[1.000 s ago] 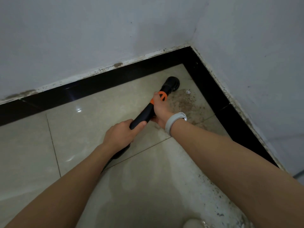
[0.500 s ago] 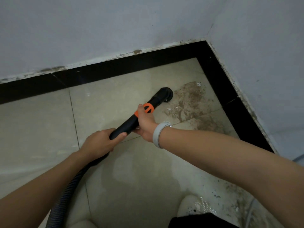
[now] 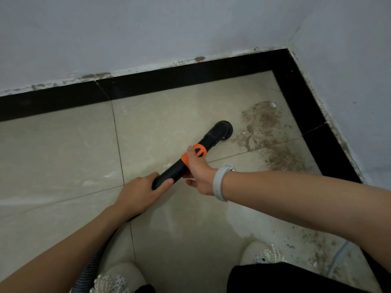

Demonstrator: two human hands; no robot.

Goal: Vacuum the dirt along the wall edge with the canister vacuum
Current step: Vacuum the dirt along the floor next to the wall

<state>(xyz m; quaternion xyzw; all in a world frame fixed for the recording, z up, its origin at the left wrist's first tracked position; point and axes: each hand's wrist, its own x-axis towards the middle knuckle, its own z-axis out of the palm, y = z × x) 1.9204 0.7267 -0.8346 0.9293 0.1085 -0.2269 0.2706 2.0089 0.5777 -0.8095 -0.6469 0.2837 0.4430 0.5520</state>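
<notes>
Both fists wrap the wand (image 3: 177, 169) — left hand (image 3: 139, 195) steers, right hand (image 3: 197, 168) presses | nozzle (image 3: 224, 130) down | dirt (image 3: 262, 127) at 3 o'clock — next.

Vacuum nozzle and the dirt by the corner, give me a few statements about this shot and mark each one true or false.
1. Both hands grip the black vacuum wand. True: the left hand holds its rear end and the right hand holds it at the orange collar.
2. The nozzle sits in the middle of the dirt patch. False: it sits at the patch's left edge, on mostly clean tile.
3. The dirt lies near the black baseboard on the right wall. True.
4. A band is on the left wrist. False: it is on the right wrist.
5. The ribbed hose runs toward the far wall. False: it trails back past the left arm.
</notes>
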